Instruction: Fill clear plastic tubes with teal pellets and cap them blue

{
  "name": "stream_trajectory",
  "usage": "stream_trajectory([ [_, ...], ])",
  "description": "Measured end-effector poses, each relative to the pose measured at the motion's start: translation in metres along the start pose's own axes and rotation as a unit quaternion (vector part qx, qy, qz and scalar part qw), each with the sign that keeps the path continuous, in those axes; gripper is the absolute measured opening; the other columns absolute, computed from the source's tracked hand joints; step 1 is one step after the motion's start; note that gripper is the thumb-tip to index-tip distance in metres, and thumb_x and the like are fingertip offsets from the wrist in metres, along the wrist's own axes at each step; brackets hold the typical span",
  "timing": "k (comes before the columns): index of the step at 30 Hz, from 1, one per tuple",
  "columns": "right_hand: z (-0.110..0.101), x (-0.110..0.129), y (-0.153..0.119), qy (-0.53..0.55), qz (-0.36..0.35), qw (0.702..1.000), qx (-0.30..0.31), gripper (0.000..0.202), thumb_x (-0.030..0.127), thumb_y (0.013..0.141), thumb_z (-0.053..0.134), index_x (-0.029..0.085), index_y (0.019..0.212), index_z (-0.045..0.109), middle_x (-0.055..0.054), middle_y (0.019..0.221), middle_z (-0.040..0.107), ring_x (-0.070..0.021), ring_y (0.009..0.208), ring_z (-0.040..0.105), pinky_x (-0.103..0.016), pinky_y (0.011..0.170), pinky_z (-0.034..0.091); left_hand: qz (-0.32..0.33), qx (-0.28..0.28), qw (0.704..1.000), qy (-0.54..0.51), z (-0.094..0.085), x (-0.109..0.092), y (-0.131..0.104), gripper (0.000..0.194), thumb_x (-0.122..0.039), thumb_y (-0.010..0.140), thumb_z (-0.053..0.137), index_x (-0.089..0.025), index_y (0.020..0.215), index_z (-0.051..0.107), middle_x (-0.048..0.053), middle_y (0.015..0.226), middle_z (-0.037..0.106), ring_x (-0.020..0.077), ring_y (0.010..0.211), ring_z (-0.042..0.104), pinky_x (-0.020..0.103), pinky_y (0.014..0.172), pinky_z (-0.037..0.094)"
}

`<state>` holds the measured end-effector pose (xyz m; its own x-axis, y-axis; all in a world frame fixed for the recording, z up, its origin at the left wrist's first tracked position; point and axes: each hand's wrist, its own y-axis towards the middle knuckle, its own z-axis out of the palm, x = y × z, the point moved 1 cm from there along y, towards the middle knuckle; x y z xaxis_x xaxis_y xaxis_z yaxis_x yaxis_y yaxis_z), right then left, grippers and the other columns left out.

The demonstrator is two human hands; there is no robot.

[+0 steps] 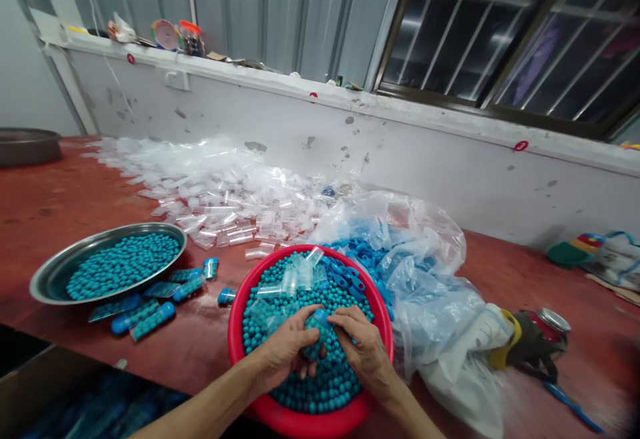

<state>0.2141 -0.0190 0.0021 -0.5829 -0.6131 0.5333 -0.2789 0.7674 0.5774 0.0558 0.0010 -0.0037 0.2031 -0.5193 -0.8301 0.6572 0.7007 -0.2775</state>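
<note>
Nearest the camera, two bare forearms are reaching over the near edge of a matte red tabletop [190, 332]. A loose heap of glossy clear plastic sleeves [230, 192] is spreading toward the wall. Right of it, a crumpled translucent bag [425, 226] is lying around blue plastic pieces [367, 256]. A smooth round red basin [385, 319] is holding turquoise beads, blue pieces and clear sleeves; a shiny metal pan [45, 279] is holding more beads. Above the basin, the left hand [283, 352] is gripping a small bead-filled container [313, 332], its thumb and curled fingers closing around the clear body. The right hand [365, 349] is bending its fingers inward, tips touching the container's blue end; whether they are pinching, cannot tell. Small round beads [320, 392] are packing beneath both hands.
</note>
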Motion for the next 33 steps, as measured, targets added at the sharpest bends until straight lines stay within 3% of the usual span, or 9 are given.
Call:
stream_trajectory([
  [5, -0.003, 0.007, 0.0, -0.046, -0.06, 0.996, 0.052, 0.032, 0.004, 0.081, 0.041, 0.022, 0.102, 0.058, -0.006, 0.089, 0.061, -0.0174, 0.081, 0.055, -0.034, 0.073, 0.046, 0.014, -0.061, 0.997, 0.055, 0.002, 0.005, 0.001, 0.059, -0.038, 0.065, 0.058, -0.017, 0.115, 0.035, -0.007, 0.045, 0.052, 0.0055, 0.025, 0.039, 0.013, 0.025, 0.02],
  [8, 0.0, 0.008, -0.004, -0.034, -0.05, 0.996, 0.061, 0.031, 0.005, 0.082, 0.039, 0.022, 0.1, 0.059, -0.006, 0.089, 0.061, -0.0176, 0.081, 0.055, -0.032, 0.071, 0.047, 0.009, -0.086, 0.994, 0.068, 0.004, 0.007, 0.0, 0.051, -0.038, 0.065, 0.057, -0.018, 0.108, 0.039, -0.009, 0.041, 0.048, 0.0038, 0.024, 0.034, 0.012, 0.025, 0.021],
  [13, 0.0, 0.005, -0.006, 0.041, 0.142, 0.989, -0.015, 0.02, 0.015, 0.079, 0.049, 0.02, 0.097, 0.056, -0.005, 0.091, 0.062, -0.0176, 0.084, 0.057, -0.029, 0.074, 0.047, 0.049, -0.039, 0.994, 0.09, 0.001, 0.0, -0.003, 0.043, -0.039, 0.067, 0.056, -0.019, 0.101, 0.039, -0.008, 0.048, 0.051, 0.0046, 0.027, 0.041, 0.012, 0.026, 0.023],
  [15, -0.002, 0.005, -0.004, 0.05, 0.19, 0.98, 0.001, 0.014, 0.021, 0.078, 0.053, 0.02, 0.091, 0.059, -0.003, 0.082, 0.063, -0.0173, 0.075, 0.059, -0.028, 0.068, 0.048, 0.054, -0.031, 0.993, 0.097, -0.001, -0.002, -0.004, 0.043, -0.04, 0.068, 0.056, -0.018, 0.1, 0.039, -0.007, 0.05, 0.052, 0.0049, 0.028, 0.043, 0.012, 0.026, 0.025],
  [18, -0.003, 0.011, -0.002, 0.048, 0.156, 0.985, 0.047, 0.011, 0.023, 0.08, 0.052, 0.02, 0.085, 0.062, -0.002, 0.076, 0.063, -0.0161, 0.071, 0.059, -0.026, 0.065, 0.046, 0.054, -0.033, 0.994, 0.094, -0.003, -0.001, -0.006, 0.047, -0.043, 0.07, 0.054, -0.017, 0.106, 0.038, -0.006, 0.053, 0.053, 0.0052, 0.029, 0.044, 0.012, 0.026, 0.024],
  [21, -0.004, 0.017, -0.002, 0.025, 0.11, 0.992, 0.054, 0.014, 0.02, 0.081, 0.049, 0.02, 0.084, 0.063, -0.003, 0.078, 0.063, -0.0152, 0.072, 0.059, -0.025, 0.066, 0.045, 0.05, -0.03, 0.994, 0.096, -0.004, 0.002, -0.009, 0.054, -0.044, 0.071, 0.053, -0.017, 0.114, 0.035, -0.005, 0.055, 0.054, 0.0053, 0.03, 0.044, 0.013, 0.027, 0.025],
  [25, -0.004, 0.02, -0.001, 0.052, 0.112, 0.989, 0.075, 0.013, 0.018, 0.08, 0.051, 0.02, 0.08, 0.064, -0.001, 0.072, 0.063, -0.0137, 0.066, 0.059, -0.023, 0.062, 0.044, 0.042, -0.026, 0.995, 0.091, -0.002, 0.004, -0.011, 0.052, -0.041, 0.07, 0.055, -0.016, 0.112, 0.038, -0.005, 0.054, 0.053, 0.0036, 0.029, 0.039, 0.013, 0.027, 0.023],
  [30, -0.003, 0.017, -0.003, 0.021, 0.068, 0.991, 0.115, 0.02, 0.017, 0.084, 0.042, 0.018, 0.082, 0.062, -0.004, 0.074, 0.061, -0.0144, 0.069, 0.057, -0.024, 0.063, 0.043, 0.015, -0.097, 0.991, 0.094, 0.004, 0.007, -0.01, 0.046, -0.037, 0.069, 0.053, -0.016, 0.108, 0.04, -0.01, 0.043, 0.045, 0.0034, 0.026, 0.032, 0.013, 0.026, 0.022],
  [33, -0.002, 0.015, -0.005, 0.03, 0.078, 0.99, 0.114, 0.017, 0.018, 0.083, 0.045, 0.019, 0.082, 0.062, -0.003, 0.073, 0.061, -0.0144, 0.069, 0.057, -0.024, 0.063, 0.044, 0.024, -0.098, 0.989, 0.109, 0.006, 0.007, -0.009, 0.045, -0.037, 0.069, 0.053, -0.017, 0.106, 0.042, -0.01, 0.043, 0.043, 0.0037, 0.027, 0.034, 0.012, 0.026, 0.022],
])
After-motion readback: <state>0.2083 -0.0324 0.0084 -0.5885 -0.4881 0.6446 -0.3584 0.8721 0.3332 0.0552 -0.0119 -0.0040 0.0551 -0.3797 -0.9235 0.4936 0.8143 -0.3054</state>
